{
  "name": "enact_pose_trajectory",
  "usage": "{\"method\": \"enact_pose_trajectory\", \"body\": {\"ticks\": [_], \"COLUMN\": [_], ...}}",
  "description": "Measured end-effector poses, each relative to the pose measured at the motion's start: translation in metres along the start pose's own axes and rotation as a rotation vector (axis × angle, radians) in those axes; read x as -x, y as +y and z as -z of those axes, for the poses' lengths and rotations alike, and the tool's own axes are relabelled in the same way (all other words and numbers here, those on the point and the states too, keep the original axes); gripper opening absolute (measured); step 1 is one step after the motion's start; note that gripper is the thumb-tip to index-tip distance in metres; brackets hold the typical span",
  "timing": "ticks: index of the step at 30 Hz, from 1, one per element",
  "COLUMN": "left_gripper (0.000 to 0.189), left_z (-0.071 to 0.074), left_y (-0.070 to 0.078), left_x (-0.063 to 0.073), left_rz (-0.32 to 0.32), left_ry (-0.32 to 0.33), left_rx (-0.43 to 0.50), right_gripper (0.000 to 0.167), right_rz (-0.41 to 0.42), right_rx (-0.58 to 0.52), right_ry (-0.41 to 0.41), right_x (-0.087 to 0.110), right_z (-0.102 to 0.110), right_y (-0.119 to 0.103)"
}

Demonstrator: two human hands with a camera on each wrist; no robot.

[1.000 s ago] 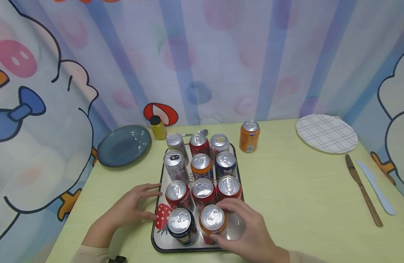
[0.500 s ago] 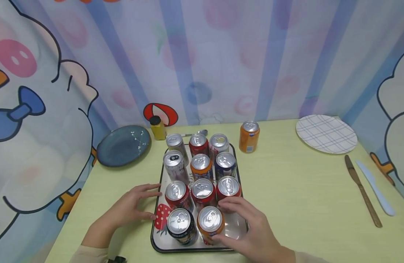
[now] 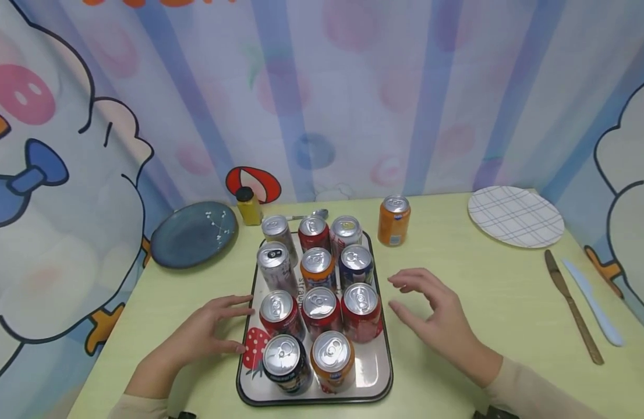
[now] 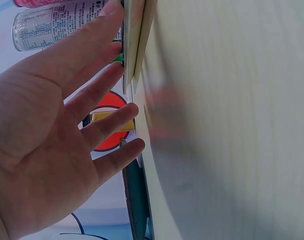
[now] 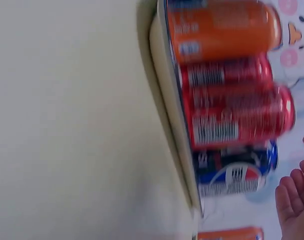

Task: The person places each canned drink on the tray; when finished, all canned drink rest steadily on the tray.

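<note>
A strawberry-print tray (image 3: 373,375) with a dark rim bears several upright drink cans in rows. Its front row holds a black can (image 3: 287,366) and an orange can (image 3: 333,362); red cans, such as the rightmost one (image 3: 361,314), stand just behind. Along the tray's left edge is my left hand (image 3: 207,331), fingers spread and fairly straight; in the left wrist view its fingertips (image 4: 116,67) are at or against the tray edge. My right hand (image 3: 445,317) hovers off the tray's right side, fingers loosely bent and holding nothing. A lone orange can (image 3: 394,222) stands behind the tray, to the right.
At the back left are a dark blue plate (image 3: 193,235) and a yellow bottle (image 3: 249,208) with a black cap. A spoon (image 3: 317,214) lies behind the tray. To the right are a checked plate (image 3: 516,216), a brown knife (image 3: 573,305) and a light blue knife (image 3: 591,301).
My right hand has let go of the front orange can and moved right, away from the tray. That can had shifted slightly left beforehand. The left hand stays at the tray's edge.
</note>
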State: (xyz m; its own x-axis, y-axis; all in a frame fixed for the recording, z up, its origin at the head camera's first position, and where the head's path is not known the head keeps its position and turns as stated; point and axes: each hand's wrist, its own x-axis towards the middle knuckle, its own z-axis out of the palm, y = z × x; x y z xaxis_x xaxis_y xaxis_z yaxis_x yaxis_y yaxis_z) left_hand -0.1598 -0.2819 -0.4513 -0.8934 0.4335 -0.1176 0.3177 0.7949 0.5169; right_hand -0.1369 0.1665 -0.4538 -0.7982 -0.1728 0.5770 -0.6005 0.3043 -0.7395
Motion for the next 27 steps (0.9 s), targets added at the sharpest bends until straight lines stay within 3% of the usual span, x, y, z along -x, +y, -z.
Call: {"method": "enact_pose_trajectory", "body": {"ticks": [6, 13, 18, 27], "left_gripper": [0.067, 0.068, 0.067, 0.066], "left_z": [0.0, -0.002, -0.002, 0.0], "left_y": [-0.002, -0.004, -0.003, 0.0], "left_x": [0.0, 0.0, 0.001, 0.001], "left_rz": [-0.016, -0.037, -0.052, -0.05], "left_ry": [0.006, 0.014, 0.019, 0.023], "left_rx": [-0.003, 0.003, 0.008, 0.0], "right_gripper": [0.03, 0.05, 0.06, 0.066], "right_rz": [-0.124, -0.247, -0.255, -0.222], "right_rx": [0.111, 0.126, 0.1, 0.127], "right_ry": [0.073, 0.137, 0.141, 0.147], "right_x": [-0.027, -0.071, -0.095, -0.116], "right_z": [0.01, 0.017, 0.018, 0.021], "right_y": [0.042, 0.083, 0.106, 0.123]}}
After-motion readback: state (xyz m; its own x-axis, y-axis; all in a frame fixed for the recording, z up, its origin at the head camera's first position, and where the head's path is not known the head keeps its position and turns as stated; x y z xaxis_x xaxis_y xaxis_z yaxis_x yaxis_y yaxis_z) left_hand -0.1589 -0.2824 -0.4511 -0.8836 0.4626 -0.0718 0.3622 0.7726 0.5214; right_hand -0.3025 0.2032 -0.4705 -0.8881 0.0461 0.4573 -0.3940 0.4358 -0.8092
